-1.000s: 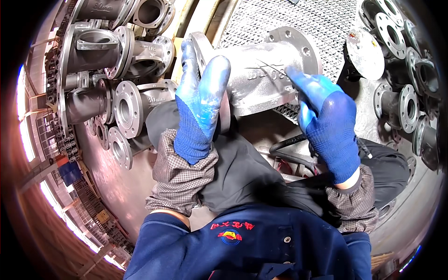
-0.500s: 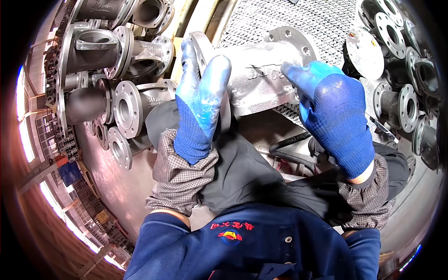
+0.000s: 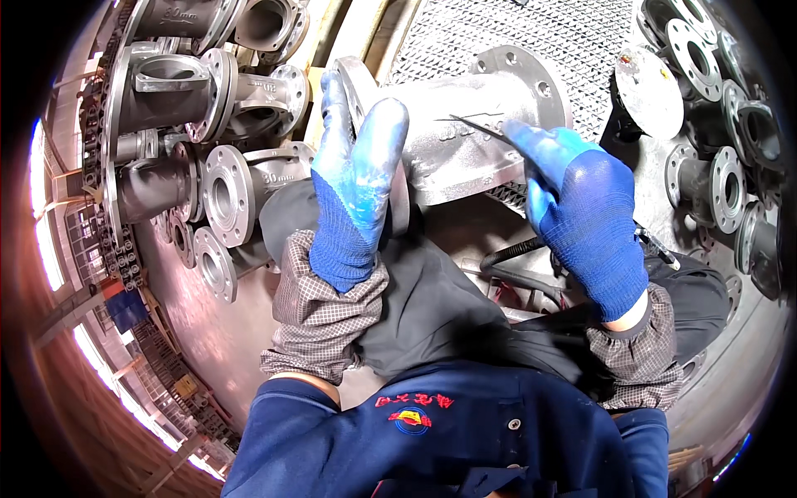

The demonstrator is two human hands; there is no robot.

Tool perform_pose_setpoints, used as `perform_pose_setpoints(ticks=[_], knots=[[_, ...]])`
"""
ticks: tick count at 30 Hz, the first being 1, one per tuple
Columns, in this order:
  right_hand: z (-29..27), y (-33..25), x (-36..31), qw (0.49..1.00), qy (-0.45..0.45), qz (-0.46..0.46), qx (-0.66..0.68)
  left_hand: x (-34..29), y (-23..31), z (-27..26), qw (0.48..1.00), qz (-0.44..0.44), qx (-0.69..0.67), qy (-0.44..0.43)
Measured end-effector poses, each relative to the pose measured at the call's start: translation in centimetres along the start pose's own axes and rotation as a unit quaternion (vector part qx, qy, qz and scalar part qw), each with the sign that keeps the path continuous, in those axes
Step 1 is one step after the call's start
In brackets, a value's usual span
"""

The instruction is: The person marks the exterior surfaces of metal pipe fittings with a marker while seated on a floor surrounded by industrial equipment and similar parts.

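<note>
A grey metal flanged pipe casting (image 3: 461,153) lies across in front of me, raised lettering on its body. My left hand (image 3: 357,174), in a blue coated glove, is closed round its left flange, the thumb on the near side and the fingers partly hidden behind the rim. My right hand (image 3: 573,187), gloved alike, grips a thin dark pointed tool (image 3: 481,128). The tip lies over the casting's upper side, near a dark line on the surface. The tool's back end sticks out below the right wrist. Its exact kind cannot be told.
Several flanged castings (image 3: 228,195) are stacked at the left, and more (image 3: 726,191) stand at the right. Behind the workpiece lies a metal mesh surface (image 3: 515,33). A pale round disc (image 3: 649,93) stands beside it. A black ribbed hose (image 3: 510,251) runs below the casting.
My right hand has moved slightly left and down, and the tool's dark tip now shows over the casting. The left hand and the casting have stayed nearly still.
</note>
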State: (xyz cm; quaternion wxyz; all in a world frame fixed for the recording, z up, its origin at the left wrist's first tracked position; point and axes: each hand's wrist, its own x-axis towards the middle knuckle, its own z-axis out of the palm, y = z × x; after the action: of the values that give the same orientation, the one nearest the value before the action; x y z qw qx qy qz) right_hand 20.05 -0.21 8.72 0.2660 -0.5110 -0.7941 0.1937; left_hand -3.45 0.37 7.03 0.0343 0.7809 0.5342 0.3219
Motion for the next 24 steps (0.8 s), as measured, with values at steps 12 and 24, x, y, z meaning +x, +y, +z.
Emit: perform_pose_setpoints(ticks=[12,24], knots=[[-1.1,1.8,-1.0,0.992,0.085,0.076,0.060,-0.1,-0.3,0.1,0.999,0.025,-0.020,0.024],[2.1,7.2,-3.9,0.777,0.135,0.357,0.501,-0.3,-1.2,-0.4,1.000,0.013,-0.002,0.004]])
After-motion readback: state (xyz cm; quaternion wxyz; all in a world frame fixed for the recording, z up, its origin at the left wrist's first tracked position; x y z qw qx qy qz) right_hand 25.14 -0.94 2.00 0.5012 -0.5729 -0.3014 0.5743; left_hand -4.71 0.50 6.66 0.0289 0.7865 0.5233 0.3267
